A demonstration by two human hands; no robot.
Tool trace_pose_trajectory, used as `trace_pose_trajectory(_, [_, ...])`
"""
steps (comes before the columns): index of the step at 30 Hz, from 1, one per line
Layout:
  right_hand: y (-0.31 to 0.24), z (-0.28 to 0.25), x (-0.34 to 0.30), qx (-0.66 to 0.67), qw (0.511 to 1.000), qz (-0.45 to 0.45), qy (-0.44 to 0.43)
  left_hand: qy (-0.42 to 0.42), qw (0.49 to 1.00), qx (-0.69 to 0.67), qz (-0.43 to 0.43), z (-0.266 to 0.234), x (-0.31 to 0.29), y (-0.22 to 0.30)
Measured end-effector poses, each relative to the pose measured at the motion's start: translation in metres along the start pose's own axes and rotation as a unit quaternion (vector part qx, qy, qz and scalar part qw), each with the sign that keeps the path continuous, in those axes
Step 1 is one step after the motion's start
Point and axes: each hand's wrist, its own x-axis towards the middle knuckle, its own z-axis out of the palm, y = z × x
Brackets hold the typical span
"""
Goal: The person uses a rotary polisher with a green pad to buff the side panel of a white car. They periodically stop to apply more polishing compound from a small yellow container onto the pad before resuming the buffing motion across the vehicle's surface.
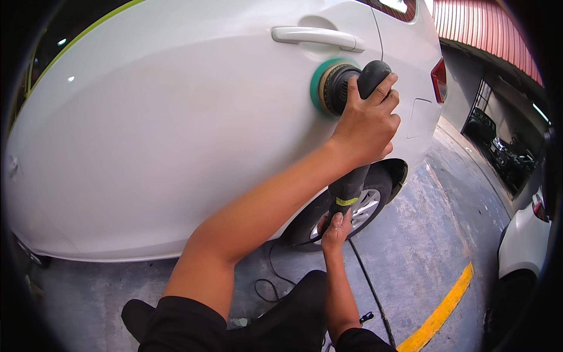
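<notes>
A black car polisher (349, 183) with a green foam pad (317, 86) is held up against the white car door (176, 135). The pad sits just below the door handle (314, 37), its face turned to the paint. My left hand (366, 120) is closed over the head end of the polisher, by its rounded black front grip (374, 77). Lower down, my right hand (336, 230) wraps round the rear of the body, below a yellow-green band. Both forearms reach up from the lower edge, the left one crossing in front of the door.
Behind the polisher is the car's rear wheel (368, 205). A black cord (369, 276) runs over the grey-blue floor (419, 234), with a loop near my knees. A yellow floor line (440, 311) lies to the right. Another white car (524, 243) stands at far right.
</notes>
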Motion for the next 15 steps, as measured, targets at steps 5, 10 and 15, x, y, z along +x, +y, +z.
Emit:
trace_pose_trajectory(5, [-0.007,0.047,-0.029,0.0,0.999,-0.025,-0.029,0.003,1.0,0.03,0.002,-0.054,-0.027,-0.021])
trace_pose_trajectory(10, [-0.024,0.091,-0.055,0.013,0.998,-0.04,-0.047,0.02,0.999,0.041,-0.017,-0.101,-0.047,-0.04])
trace_pose_trajectory(15, [-0.031,0.122,-0.073,0.001,0.995,-0.043,-0.093,0.037,0.996,0.066,-0.038,-0.148,-0.067,-0.062])
